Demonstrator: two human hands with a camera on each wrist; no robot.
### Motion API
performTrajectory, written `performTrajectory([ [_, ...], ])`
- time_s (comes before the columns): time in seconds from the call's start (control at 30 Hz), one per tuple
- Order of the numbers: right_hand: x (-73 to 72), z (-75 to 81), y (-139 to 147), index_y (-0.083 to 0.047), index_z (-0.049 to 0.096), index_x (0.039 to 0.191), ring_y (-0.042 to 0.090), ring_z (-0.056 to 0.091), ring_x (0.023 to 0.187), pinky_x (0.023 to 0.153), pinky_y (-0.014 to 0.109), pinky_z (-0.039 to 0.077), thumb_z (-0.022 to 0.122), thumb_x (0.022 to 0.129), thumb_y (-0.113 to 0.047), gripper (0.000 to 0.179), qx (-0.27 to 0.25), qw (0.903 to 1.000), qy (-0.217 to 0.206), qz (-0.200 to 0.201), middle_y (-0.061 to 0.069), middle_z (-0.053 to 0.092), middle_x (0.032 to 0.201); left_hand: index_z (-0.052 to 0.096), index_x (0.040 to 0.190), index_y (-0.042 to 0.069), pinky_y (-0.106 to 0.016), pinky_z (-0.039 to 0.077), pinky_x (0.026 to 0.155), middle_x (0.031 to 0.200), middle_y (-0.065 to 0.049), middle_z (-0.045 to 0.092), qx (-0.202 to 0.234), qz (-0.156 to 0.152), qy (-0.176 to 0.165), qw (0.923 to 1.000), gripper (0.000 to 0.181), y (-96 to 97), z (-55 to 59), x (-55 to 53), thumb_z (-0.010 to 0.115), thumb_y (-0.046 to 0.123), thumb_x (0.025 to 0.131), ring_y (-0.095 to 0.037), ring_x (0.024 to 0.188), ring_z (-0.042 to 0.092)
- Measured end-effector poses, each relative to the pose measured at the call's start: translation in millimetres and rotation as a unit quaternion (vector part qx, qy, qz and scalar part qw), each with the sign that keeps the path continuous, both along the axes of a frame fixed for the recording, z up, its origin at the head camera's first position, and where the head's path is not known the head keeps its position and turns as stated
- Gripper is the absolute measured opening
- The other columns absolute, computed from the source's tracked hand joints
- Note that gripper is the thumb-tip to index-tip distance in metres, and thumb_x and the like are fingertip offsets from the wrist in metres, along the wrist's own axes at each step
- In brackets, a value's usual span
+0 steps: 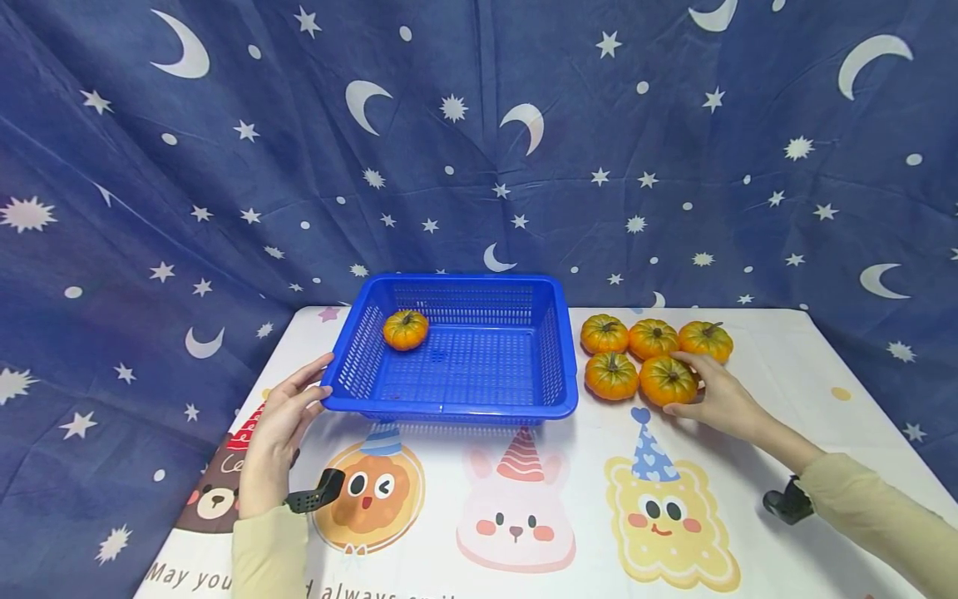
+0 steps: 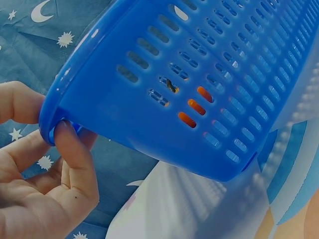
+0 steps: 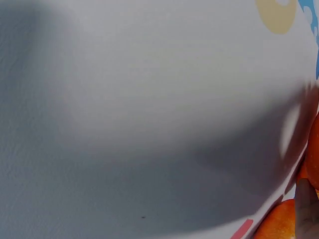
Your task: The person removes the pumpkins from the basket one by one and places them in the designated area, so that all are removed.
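My left hand pinches the left rim of a blue plastic basket, thumb and fingers on the rim in the left wrist view. One small orange pumpkin sits inside the basket at the back left. My right hand holds the front right pumpkin of a group on the table, its thumb on the near side and fingers on the far side. Only part of that pumpkin shows at the edge of the right wrist view.
Beside the held pumpkin lies another pumpkin. Behind them is a row with a left pumpkin, a middle pumpkin and a right pumpkin. A printed white tablecloth covers the table; a blue starry curtain hangs behind.
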State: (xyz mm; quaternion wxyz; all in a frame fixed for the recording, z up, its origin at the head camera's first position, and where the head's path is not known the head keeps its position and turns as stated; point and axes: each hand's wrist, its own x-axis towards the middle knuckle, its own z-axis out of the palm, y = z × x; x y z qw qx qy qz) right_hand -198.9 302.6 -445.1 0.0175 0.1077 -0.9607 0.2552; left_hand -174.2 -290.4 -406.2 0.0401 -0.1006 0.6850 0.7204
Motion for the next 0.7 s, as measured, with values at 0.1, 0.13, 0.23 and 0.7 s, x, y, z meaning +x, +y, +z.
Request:
performTrajectory([
  [0.1, -0.2, -1.4, -0.2, 0.000, 0.039, 0.139, 0.038, 0.051, 0.102, 0.087, 0.055, 0.048, 0.084, 0.070, -0.024, 0.086, -0.001, 1.0000, -0.006, -0.004, 0.028, 0.045, 0.127, 0.032, 0.149, 0.003, -0.015, 0.051, 0.084, 0.118, 0.008, 0.049, 0.004, 0.001, 0.000, 1.0000, 0.060, -0.1, -0.5, 0.0, 0.053, -0.001, 0.092, -0.002, 0.098, 0.060],
  [0.13, -0.4, -1.9, -0.2, 0.000, 0.038, 0.139, 0.038, 0.051, 0.102, 0.087, 0.055, 0.048, 0.084, 0.070, -0.024, 0.086, -0.001, 1.0000, -0.008, -0.004, 0.028, 0.045, 0.127, 0.033, 0.149, 0.004, -0.015, 0.051, 0.084, 0.117, 0.008, 0.049, 0.005, 0.001, -0.001, 1.0000, 0.060, -0.2, -0.7, 0.0, 0.053, -0.001, 0.092, -0.002, 0.098, 0.060],
  [0.23, -0.6, -2.6, -0.3, 0.000, 0.037, 0.140, 0.039, 0.051, 0.103, 0.087, 0.056, 0.049, 0.084, 0.071, -0.024, 0.087, -0.001, 0.9999, -0.015, -0.007, 0.028, 0.043, 0.129, 0.033, 0.149, 0.005, -0.014, 0.051, 0.084, 0.117, 0.010, 0.050, 0.003, 0.001, -0.002, 1.0000, 0.060, -0.1, -0.9, 0.4, 0.053, 0.001, 0.093, -0.001, 0.098, 0.060],
  [0.7, -4.2, -5.2, 0.3, 0.000, 0.035, 0.142, 0.044, 0.048, 0.110, 0.093, 0.062, 0.044, 0.082, 0.073, -0.031, 0.089, -0.006, 0.9989, -0.041, -0.020, 0.031, 0.039, 0.136, 0.033, 0.149, 0.005, -0.014, 0.051, 0.084, 0.118, 0.010, 0.049, 0.005, 0.002, -0.003, 1.0000, 0.060, -0.9, -0.8, 0.5, 0.054, 0.002, 0.093, -0.001, 0.097, 0.061],
])
